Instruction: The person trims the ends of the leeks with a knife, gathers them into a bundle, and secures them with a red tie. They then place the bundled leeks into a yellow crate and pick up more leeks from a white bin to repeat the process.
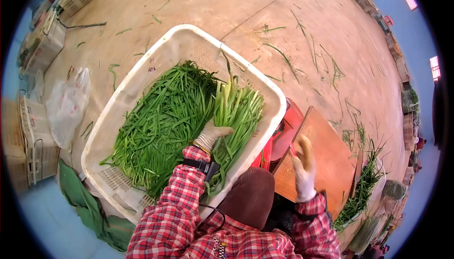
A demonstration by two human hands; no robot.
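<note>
A large white plastic crate (106, 112) holds a heap of green garlic chives (163, 117), their leaves lying loose. Along its right side rests a bundle of garlic chives (239, 105), pale stalk ends pointing away from me. My left hand (213, 135), in a pale knitted glove, is closed on the bundle's left side; the thumb lies across the top and the other fingers are mostly hidden. Over a wooden board (326, 150) my right hand (304, 168), also gloved, is raised with thumb and fingers apart. Something small and red shows near its thumb; I cannot make out what.
A red stool or box (289, 124) sits under the board's left edge. Loose green leaves (362, 197) pile up on the right. At left are a clear plastic bag (68, 107), white crates (40, 136) and green cloth (87, 202). Leaf scraps litter the floor (213, 4).
</note>
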